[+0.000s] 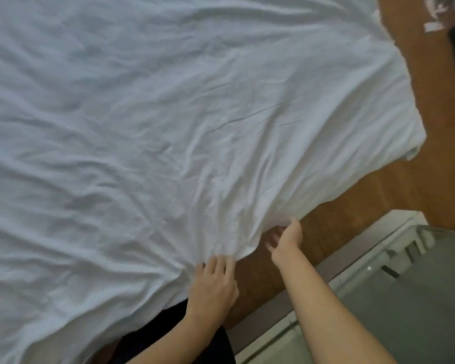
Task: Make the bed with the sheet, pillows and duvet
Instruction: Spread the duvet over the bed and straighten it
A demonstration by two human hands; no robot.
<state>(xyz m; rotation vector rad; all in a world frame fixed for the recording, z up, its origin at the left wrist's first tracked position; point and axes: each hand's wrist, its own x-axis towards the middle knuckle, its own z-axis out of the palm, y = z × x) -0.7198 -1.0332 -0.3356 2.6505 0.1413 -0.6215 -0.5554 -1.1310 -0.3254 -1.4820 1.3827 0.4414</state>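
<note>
Across bed, white sheet [168, 127] wrinkled, near edge overhanging; my left hand [213, 282] flat on hem, right hand [286, 237] pinching edge.

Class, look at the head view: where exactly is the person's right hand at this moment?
The right hand is low and right of centre, at the hanging edge of the white sheet above the wooden floor, just right of the left hand.

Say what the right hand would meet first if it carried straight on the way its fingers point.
Probably the hanging edge of the white sheet; the right hand already looks at or under it, though depth is unclear.
</note>
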